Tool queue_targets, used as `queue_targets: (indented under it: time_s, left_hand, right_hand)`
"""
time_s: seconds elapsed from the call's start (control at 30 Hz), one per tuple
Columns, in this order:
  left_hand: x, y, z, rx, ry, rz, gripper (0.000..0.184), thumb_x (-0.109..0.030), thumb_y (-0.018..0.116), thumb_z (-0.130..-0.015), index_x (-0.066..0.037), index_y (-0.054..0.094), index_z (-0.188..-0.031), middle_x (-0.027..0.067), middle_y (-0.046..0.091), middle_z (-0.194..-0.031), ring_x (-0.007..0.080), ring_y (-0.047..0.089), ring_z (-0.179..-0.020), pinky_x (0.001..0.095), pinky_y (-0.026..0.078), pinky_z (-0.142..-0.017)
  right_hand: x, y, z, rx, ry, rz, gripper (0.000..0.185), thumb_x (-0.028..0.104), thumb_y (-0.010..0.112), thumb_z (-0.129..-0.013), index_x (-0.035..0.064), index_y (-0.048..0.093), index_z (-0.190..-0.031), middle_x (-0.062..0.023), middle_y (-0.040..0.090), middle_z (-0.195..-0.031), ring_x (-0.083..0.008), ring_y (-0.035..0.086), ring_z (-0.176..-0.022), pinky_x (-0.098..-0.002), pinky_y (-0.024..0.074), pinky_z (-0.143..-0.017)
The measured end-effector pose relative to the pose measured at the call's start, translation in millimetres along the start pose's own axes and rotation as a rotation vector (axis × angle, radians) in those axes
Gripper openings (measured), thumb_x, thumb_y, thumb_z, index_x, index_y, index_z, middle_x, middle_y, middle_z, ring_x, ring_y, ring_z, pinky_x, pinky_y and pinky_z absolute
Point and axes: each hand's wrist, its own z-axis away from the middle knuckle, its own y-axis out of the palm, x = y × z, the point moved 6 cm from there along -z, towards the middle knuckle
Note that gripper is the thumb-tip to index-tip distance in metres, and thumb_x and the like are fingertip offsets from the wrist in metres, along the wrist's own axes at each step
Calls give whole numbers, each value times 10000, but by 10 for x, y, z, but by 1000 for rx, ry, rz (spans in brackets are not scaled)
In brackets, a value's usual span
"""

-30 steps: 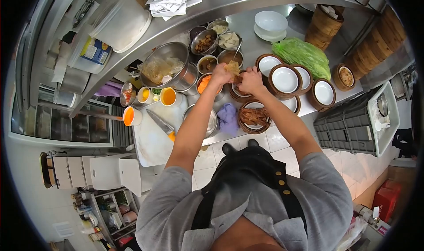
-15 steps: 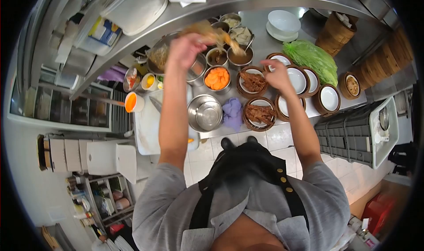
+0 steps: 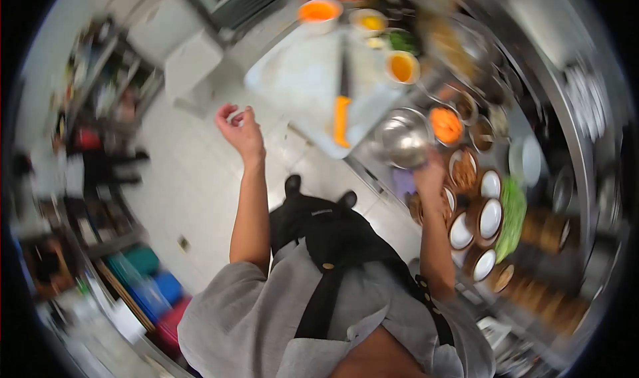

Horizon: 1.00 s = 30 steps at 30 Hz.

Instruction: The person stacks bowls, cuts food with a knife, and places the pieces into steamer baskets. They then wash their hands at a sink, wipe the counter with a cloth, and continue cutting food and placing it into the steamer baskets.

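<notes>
- While your left hand [image 3: 241,132] is raised above the pale tiled floor [image 3: 293,135], well apart from the counter, its fingers curl loosely inward with small gaps between them; the hand holds nothing.
- Your right hand [image 3: 430,170], blurred, lies at the near rim of the steel bowl [image 3: 403,137]. Whether its fingers are pinched, pressed together or spread cannot be told, nor whether they grip the rim.
- The steel bowl sits on the counter, upright, just beside the right-hand edge of the white cutting board [image 3: 293,78].
- The knife [image 3: 341,115] lies on the white cutting board, its yellow handle toward you and its blade pointing away.
- Beside the steel bowl, on the side away from the white cutting board, is a bowl of orange pieces [image 3: 446,125]; a purple cloth [image 3: 404,182] lies at its near side, partly hidden by your right hand.
- Farther right, round brown containers hold white dishes [image 3: 490,218]; one container holds reddish-brown food [image 3: 464,170].
- Leafy greens [image 3: 510,218] lie just beyond these dishes.
- At the far end of the white cutting board stand a tub of orange contents [image 3: 319,12] and a cup of yellow contents [image 3: 370,23].
</notes>
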Motion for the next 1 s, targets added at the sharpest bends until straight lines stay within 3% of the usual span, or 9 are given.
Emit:
queue_targets:
  time_s: [0.17,0.2,0.27,0.4,0.53,0.67,0.73,0.8,1.0]
  left_hand:
    - [2117,-1302,162,-81,-223,-466,404,-46,653,-735,-18,481,-1099,118,531,-947,212,543,-766,332,465,-706]
    - [2579,-1268,328,52,-326,-598,387,-93,677,-727,-17,515,-1071,146,566,-952,270,572,-818,370,470,-744]
    - [3100,-909,741,378,-487,-477,371,-141,688,-704,-11,546,-1020,188,591,-957,351,578,-897,419,468,-789]
    - [3208,91,995,798,-296,-378,300,-75,615,-681,19,562,-961,216,589,-958,393,569,-915,438,477,-808]
    - [3041,650,413,569,-140,-362,452,-108,665,-640,-40,551,-1072,208,488,-1184,382,482,-1099,444,476,-806]
    - [3124,1185,-199,625,179,-806,607,-242,681,-668,-66,513,-1224,183,422,-1289,368,376,-1190,520,414,-831]
    - [3597,1566,-192,823,219,-905,687,-299,680,-702,-65,444,-1303,170,415,-1311,353,379,-1183,540,407,-826]
    - [3740,1615,-136,913,225,-894,622,-265,668,-717,-60,466,-1269,159,447,-1268,331,414,-1142,518,426,-817]
    - [4006,1168,-395,795,89,-707,431,-164,630,-762,-43,535,-1164,127,544,-1138,264,518,-1019,454,482,-792]
  right_hand:
    - [155,-97,354,-112,23,-158,568,-99,501,-765,25,363,-1301,-120,537,-1143,-225,561,-992,-330,490,-842]
    - [76,35,446,0,412,-354,556,-84,504,-776,50,338,-1289,-96,516,-1107,-214,556,-903,-359,529,-735]
    - [-208,305,623,73,720,-391,574,-50,534,-785,109,344,-1302,-90,459,-1206,-238,543,-933,-397,558,-624]
    - [-96,660,569,66,694,-182,546,-20,556,-798,98,378,-1300,-122,432,-1291,-271,541,-1001,-392,571,-634]
    - [-306,595,426,-25,661,116,534,-35,561,-786,70,408,-1287,-127,478,-1243,-260,543,-1001,-364,571,-599]
    - [-479,474,641,-190,838,72,549,-68,567,-757,53,423,-1273,-116,511,-1191,-235,535,-1010,-337,544,-682]
    - [-216,566,851,-201,459,-173,595,-86,574,-722,58,414,-1277,-103,504,-1192,-223,518,-1038,-316,485,-795]
    - [322,698,1160,-255,495,-331,681,-99,566,-715,63,341,-1337,-94,411,-1290,-225,446,-1151,-335,426,-892]
    - [1696,1117,1149,22,68,-89,572,-109,538,-728,54,424,-1264,-118,413,-1295,-258,447,-1178,-361,425,-924]
